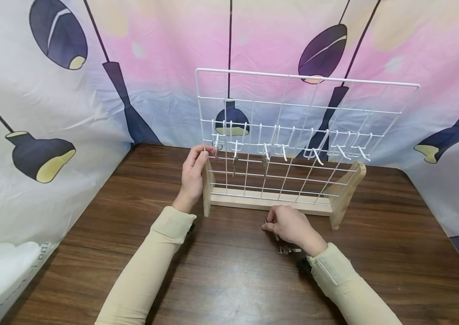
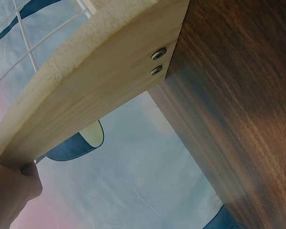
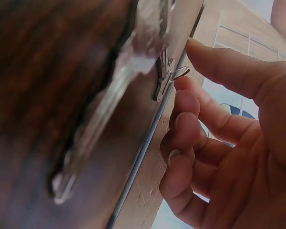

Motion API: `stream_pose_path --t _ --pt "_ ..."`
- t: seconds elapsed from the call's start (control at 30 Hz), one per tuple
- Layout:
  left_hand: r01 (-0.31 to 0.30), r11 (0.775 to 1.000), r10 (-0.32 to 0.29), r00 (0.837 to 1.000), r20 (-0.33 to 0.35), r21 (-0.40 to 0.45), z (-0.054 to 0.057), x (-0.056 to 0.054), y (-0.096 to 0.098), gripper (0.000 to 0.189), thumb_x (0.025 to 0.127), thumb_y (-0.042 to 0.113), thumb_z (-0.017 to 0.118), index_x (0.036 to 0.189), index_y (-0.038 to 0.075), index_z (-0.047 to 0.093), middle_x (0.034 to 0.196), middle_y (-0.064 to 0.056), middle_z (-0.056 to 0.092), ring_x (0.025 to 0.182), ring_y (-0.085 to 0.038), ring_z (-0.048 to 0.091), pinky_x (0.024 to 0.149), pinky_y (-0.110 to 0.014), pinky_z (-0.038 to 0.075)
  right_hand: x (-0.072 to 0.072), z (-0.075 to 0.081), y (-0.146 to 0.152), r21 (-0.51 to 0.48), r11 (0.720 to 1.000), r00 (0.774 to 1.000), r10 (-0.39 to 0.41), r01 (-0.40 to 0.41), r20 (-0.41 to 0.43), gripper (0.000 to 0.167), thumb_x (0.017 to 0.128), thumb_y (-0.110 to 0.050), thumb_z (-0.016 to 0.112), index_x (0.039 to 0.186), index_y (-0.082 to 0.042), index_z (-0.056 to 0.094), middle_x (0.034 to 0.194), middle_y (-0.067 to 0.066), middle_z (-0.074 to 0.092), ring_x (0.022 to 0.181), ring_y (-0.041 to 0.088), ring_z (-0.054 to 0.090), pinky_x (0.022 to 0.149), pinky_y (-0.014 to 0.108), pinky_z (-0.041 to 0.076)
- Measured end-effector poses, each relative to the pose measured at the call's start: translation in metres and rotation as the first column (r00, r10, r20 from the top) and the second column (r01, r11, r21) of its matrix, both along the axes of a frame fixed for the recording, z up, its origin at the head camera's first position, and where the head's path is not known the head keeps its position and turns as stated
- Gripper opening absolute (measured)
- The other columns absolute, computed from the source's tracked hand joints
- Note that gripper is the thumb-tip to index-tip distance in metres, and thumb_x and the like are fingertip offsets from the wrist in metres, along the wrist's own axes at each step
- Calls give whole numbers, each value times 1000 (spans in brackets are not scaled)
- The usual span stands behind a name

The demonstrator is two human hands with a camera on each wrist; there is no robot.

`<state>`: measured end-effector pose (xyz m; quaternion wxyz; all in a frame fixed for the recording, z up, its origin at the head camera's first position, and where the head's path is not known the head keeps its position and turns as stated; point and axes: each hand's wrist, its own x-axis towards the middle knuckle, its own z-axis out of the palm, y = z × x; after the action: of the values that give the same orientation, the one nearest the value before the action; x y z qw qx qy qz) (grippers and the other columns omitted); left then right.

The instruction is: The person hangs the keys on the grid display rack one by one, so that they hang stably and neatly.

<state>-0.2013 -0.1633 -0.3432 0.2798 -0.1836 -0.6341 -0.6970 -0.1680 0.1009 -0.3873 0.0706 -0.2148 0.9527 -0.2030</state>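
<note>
Key (image 1: 295,250) lies crosswise, pointing right, near the right hand (image 1: 291,227)

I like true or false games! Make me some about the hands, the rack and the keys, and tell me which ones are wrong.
1. The left hand holds the wooden side of the rack. True.
2. Keys lie on the table near the right hand. True.
3. The table is bright green. False: it is brown.
4. White hooks stick out from the rack. True.
5. The right hand is up at the hooks. False: it is lower, at a small metal ring.
</note>
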Motion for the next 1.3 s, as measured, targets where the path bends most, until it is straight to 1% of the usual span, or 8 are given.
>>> stream_pose_path --t 0.13,0.33,0.63,0.87,1.07,1.3 --pt "8 1000 -8 1000 -15 0 -1 -1 0 25 103 7 41 111 -13 52 104 4 62 104 -16 56 96 -30 41 0 1 -1 10 1000 1000 -2 1 14 19 84 -33 77 78 -20 63 72 -10 60 59 10 51 61 34 46" --pt "4 1000 -4 1000 -11 -3 -1 -1 0 27 102 7 41 112 -16 50 103 6 62 103 -13 57 96 -30 42 0 1 -1 14 1000 999 5 -5 37 16 86 -29 75 80 -20 64 72 -10 60 59 11 50 60 34 45" --pt "8 1000 -8 1000 -22 -2 -2 -1 0 27 102 9 41 111 -14 51 103 5 63 103 -14 57 95 -30 42 1 0 -2 17 1000 999 9 -10 33 13 87 -27 74 79 -20 66 70 -11 60 57 10 51 58 33 45" --pt "9 1000 -9 1000 -1 -1 -2 0 0 25 103 5 40 113 -16 49 103 5 62 103 -13 57 96 -29 42 1 -1 -2 12 1000 999 17 -17 31 14 88 -24 72 78 -19 65 69 -11 59 56 10 50 56 32 44" --pt "17 1000 -17 1000 -4 -6 -1 0 0 25 103 1 37 115 -18 48 104 5 61 103 -13 56 95 -28 42 2 0 -1 -2 1000 999 26 -26 28 11 88 -17 69 79 -18 66 69 -10 58 58 9 51 58 32 46" --pt "7 1000 -7 1000 -9 5 -2 -1 0 25 103 4 39 112 -17 49 102 4 62 101 -13 57 95 -29 42 2 1 1 -24 999 999 25 -24 30 7 88 -13 67 83 -16 63 69 -9 57 57 10 51 56 32 45"
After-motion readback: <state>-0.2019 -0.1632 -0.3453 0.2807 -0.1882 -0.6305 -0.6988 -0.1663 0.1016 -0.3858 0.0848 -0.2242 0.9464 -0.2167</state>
